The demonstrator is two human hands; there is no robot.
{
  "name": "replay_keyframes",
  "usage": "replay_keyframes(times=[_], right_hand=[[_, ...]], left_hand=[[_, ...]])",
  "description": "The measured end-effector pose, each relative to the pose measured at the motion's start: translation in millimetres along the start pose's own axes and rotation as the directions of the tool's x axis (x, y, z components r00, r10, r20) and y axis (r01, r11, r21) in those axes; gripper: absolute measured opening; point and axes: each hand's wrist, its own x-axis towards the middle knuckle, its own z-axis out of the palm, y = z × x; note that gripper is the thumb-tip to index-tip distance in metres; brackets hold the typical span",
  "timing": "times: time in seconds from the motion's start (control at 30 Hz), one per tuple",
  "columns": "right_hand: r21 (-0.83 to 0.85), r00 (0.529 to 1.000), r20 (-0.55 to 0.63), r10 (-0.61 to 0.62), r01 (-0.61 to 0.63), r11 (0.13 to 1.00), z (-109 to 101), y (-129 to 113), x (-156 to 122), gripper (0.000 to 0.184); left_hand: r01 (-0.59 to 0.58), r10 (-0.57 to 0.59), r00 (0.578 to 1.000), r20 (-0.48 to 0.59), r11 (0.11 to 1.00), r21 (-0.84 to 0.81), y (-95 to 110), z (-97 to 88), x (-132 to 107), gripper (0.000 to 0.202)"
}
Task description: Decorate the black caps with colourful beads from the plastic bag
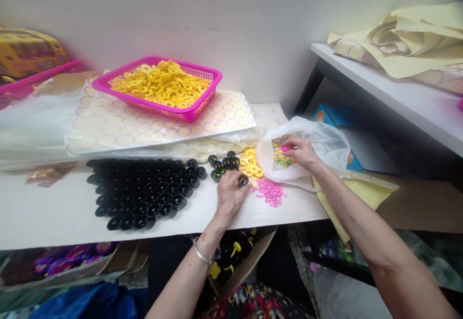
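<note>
My left hand (230, 194) is closed around a small black cup (242, 180), its open top facing up. At the mouth of a white plastic bag (327, 140), my right hand (301, 152) pinches a small pink piece (285, 148), perhaps a scoop; its exact shape is hard to make out. Inside the bag lie many tiny multicoloured beads (279, 145). Between the hands, small pink discs (270, 192) are heaped on the table, with yellow rings (251, 162) just behind. Several black cups (217, 164) with bits of colour in them stand beyond my left hand.
Rows of black cups (141, 189) fill the table's left part. Behind them a pink basket (202, 112) of yellow rings sits on sticker sheets (231, 112). A carton (249, 266) of black and yellow pieces is below the edge. A white shelf (390, 83) juts in at right.
</note>
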Motion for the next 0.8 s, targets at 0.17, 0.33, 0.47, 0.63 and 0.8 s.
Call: replay_keyframes(times=[0.17, 0.33, 0.47, 0.63, 0.8], right_hand=[[-0.097, 0.998, -0.056, -0.031, 0.025, 0.995, 8.1, 15.7, 6.0, 0.014], [-0.133, 0.998, -0.033, -0.060, 0.055, 0.990, 17.4, 22.6, 6.2, 0.015], [-0.260, 0.996, 0.011, -0.084, 0.084, 0.962, 14.6, 22.6, 6.9, 0.018], [-0.659, 0.986, 0.166, -0.035, 0.137, 0.739, 12.9, 11.6, 18.1, 0.024], [-0.727, 0.971, 0.230, 0.064, 0.128, 0.675, 31.8, 5.1, 34.0, 0.021]], left_hand=[[0.184, -0.153, 0.976, -0.157, 0.960, 0.212, -31.7, -23.4, -22.8, 0.023], [0.220, -0.155, 0.959, -0.239, 0.935, 0.277, -35.5, -15.7, -16.7, 0.022], [0.159, -0.044, 0.962, -0.270, 0.892, 0.423, -28.4, -25.8, -17.2, 0.028], [0.093, 0.089, 0.980, -0.178, 0.585, 0.805, -15.9, -68.2, 8.6, 0.023], [-0.118, -0.025, 0.990, 0.140, 0.399, 0.909, -16.3, -93.6, 41.8, 0.015]])
